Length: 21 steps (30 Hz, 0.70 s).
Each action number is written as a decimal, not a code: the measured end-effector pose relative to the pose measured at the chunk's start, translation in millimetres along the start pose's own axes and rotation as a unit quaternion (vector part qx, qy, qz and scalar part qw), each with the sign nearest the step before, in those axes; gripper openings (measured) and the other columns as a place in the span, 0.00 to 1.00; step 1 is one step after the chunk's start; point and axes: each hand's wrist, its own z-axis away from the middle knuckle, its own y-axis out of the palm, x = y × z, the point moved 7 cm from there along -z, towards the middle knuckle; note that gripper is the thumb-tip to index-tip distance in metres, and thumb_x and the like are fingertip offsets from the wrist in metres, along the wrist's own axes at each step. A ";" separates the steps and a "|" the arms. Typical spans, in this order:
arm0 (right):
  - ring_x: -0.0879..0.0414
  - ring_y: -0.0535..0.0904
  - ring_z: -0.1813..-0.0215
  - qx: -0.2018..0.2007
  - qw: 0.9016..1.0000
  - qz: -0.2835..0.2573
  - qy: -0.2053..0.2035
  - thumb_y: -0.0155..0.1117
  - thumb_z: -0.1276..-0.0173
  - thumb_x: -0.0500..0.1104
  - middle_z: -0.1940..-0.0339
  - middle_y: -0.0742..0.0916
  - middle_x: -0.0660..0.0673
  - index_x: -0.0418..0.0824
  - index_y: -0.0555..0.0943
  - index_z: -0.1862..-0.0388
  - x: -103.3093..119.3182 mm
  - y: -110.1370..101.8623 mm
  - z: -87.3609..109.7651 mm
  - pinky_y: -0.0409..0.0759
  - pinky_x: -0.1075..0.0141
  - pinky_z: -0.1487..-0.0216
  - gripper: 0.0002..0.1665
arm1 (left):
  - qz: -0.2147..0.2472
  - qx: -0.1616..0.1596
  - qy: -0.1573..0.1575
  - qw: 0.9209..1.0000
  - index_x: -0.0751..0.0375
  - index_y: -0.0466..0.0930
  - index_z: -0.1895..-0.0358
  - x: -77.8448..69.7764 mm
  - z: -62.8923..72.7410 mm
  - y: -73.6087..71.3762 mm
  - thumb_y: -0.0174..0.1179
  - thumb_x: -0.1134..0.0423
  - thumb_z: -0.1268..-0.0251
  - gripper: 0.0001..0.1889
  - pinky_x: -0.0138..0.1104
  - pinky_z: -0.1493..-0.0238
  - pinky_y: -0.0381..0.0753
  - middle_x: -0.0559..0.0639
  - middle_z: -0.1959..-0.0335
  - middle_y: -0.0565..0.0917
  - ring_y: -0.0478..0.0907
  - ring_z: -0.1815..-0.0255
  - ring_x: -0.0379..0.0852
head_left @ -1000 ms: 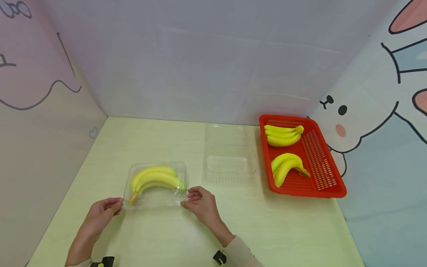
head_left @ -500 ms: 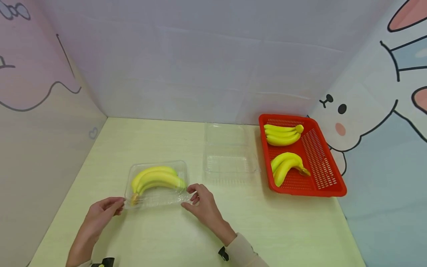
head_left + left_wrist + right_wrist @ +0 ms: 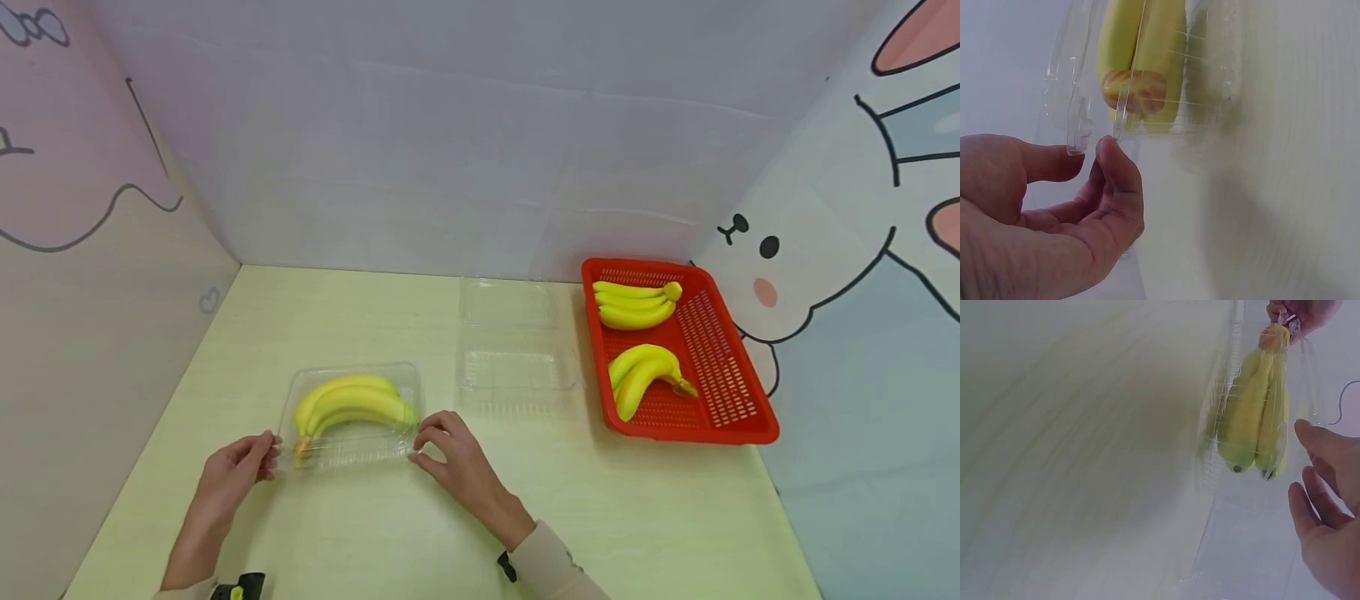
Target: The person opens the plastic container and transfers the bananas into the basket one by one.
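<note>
A clear plastic clamshell box (image 3: pixel 360 452) lies on the table at the left, with a bunch of bananas (image 3: pixel 352 404) inside. My left hand (image 3: pixel 234 465) pinches its front left corner between thumb and fingers. In the left wrist view, the lid rim (image 3: pixel 1077 125) stands slightly apart from the base rim; the thumb is at the lid and the index finger (image 3: pixel 1119 165) at the base tab. My right hand (image 3: pixel 459 467) is at the front right corner. In the right wrist view its thumb and fingers (image 3: pixel 1300 509) are spread beside the box, without a clear grip.
A red plastic basket (image 3: pixel 738 435) at the right holds two more banana bunches (image 3: pixel 637 304). Between it and the filled box, another clear clamshell (image 3: pixel 517 387) lies unfolded near the back wall (image 3: pixel 480 167). Printed side walls (image 3: pixel 862 392) bound the pale table (image 3: pixel 600 517).
The left fingers have shifted slightly up along the left corner. The right fingers have parted and then come nearer together at the right corner. The box has barely moved; basket and bananas look unchanged.
</note>
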 end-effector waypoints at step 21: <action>0.56 0.81 0.49 -0.013 0.996 0.047 -0.076 0.79 0.39 0.37 0.54 0.84 0.47 0.43 0.81 0.62 7.5 -4.6 -2.1 0.78 0.71 0.42 0.13 | 0.003 -0.025 -0.031 0.999 0.74 0.68 0.30 8.6 -25.1 -0.8 0.44 0.46 0.16 0.32 0.25 0.61 0.79 0.36 0.61 0.78 0.74 0.62 0.31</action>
